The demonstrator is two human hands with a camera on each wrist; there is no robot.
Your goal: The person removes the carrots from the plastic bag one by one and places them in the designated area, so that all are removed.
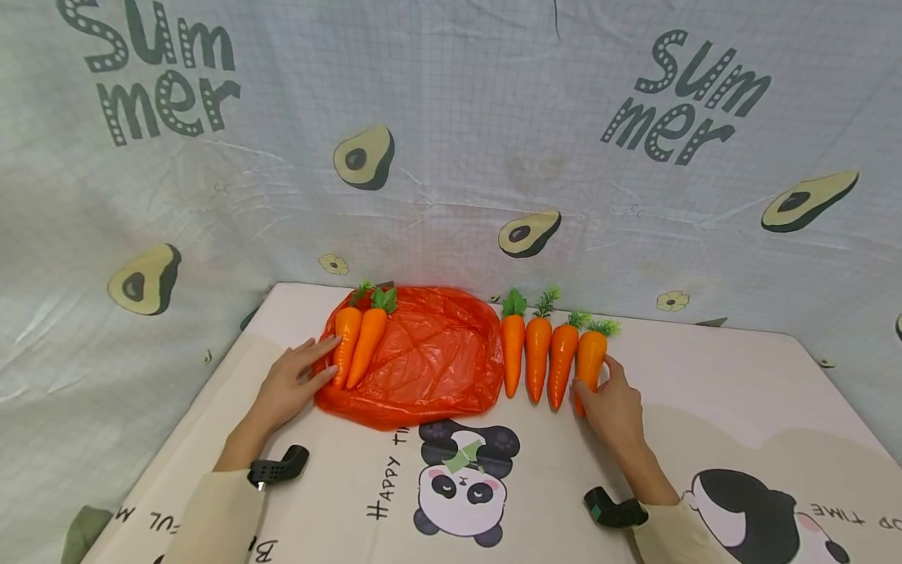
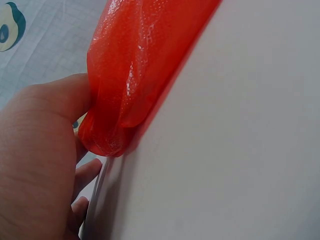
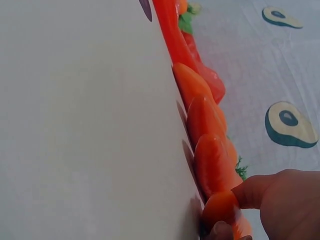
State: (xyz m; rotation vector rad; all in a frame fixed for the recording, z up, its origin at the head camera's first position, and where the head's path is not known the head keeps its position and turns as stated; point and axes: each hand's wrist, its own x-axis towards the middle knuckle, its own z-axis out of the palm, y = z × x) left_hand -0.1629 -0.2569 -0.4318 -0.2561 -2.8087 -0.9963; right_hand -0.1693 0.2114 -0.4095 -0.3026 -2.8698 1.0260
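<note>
A red plastic bag (image 1: 437, 352) lies flat on the table, with two orange toy carrots (image 1: 368, 345) with green tops on its left part. My left hand (image 1: 287, 385) touches the bag's left edge, fingertips right beside the outer carrot; in the left wrist view its thumb (image 2: 75, 95) is against the bag's crumpled edge (image 2: 112, 120). Right of the bag, several more carrots (image 1: 538, 356) lie side by side in a row, tops away from me. My right hand (image 1: 615, 403) holds the rightmost carrot (image 1: 590, 356) between thumb and fingers; its tip shows in the right wrist view.
The pale table cover (image 1: 338, 486) carries printed pandas and lettering. Behind the table's far edge hangs a light curtain (image 1: 451, 141) with avocado prints. Black wrist devices sit on both forearms, the left one (image 1: 280, 467) and the right one (image 1: 615, 509).
</note>
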